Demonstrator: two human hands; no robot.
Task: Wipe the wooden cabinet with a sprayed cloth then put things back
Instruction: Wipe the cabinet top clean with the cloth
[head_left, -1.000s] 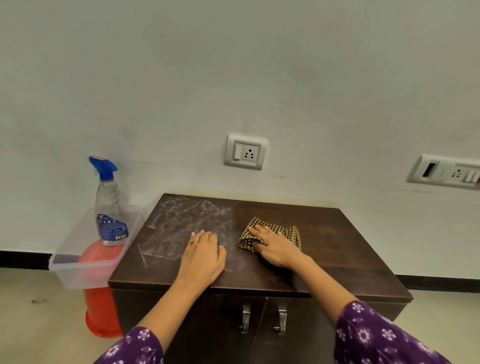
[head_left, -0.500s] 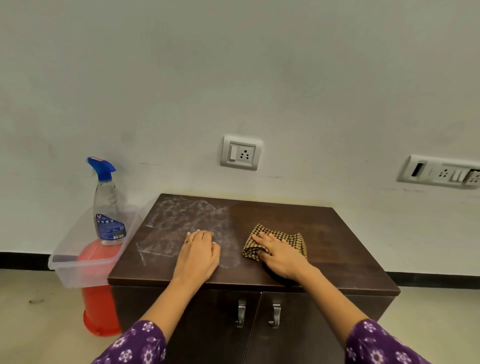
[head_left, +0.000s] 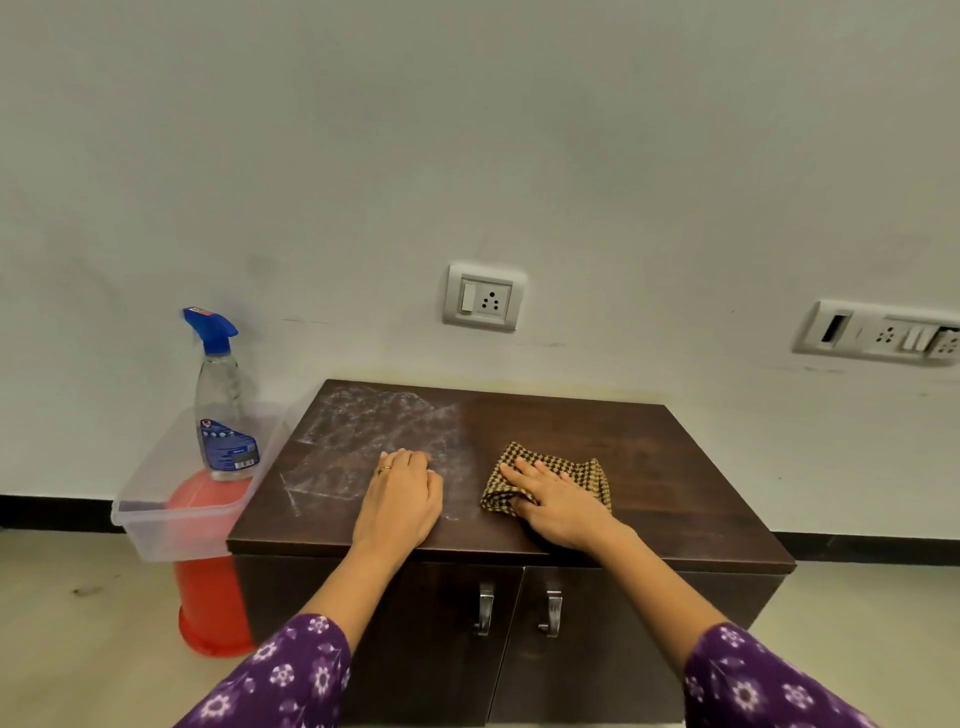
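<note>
Your right hand (head_left: 558, 501) presses one brown-checked cloth (head_left: 550, 475) flat, fingers spread, on one dark wooden cabinet (head_left: 649, 467); your left hand (head_left: 400, 499) rests there, fingers together.

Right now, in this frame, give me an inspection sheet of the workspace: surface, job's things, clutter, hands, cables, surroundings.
Surface: dark wooden cabinet top; whitish smeared film over its left half, right half looks clean.
Job's things: checked cloth bunched near the middle of the top; spray bottle upright in a clear plastic box left of the cabinet.
Clutter: red plastic object under the box.
Hands: left hand rests palm down on the film, holding nothing; right hand presses the cloth with straight fingers.
Cables: nothing seen.
Surroundings: wall socket above the cabinet, switch panel to the right; nothing plugged in.
</note>
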